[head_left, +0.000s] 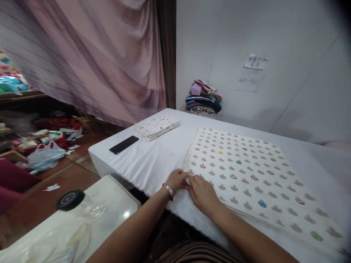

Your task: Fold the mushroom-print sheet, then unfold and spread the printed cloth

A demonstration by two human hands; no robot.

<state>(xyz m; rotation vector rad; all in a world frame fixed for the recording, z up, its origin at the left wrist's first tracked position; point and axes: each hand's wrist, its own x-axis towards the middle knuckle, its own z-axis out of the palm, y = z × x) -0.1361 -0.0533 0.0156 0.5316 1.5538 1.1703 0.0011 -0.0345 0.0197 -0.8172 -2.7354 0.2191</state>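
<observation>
A white cloth with grey and coloured motifs [241,164] lies folded flat on the white-covered table [153,160]. At its near left corner, my left hand [177,179] pinches the edge between closed fingers; a silver bracelet is on that wrist. Right beside it, my right hand [201,191] grips the same corner, its fingertips close to those of the left. The cloth's layers show along its left side.
A smaller folded printed cloth [157,127] and a black phone [124,144] lie on the table's left part. Behind the table is a pile of folded fabrics [203,99]. A white side table [112,197] with a black round object [70,199] stands at lower left.
</observation>
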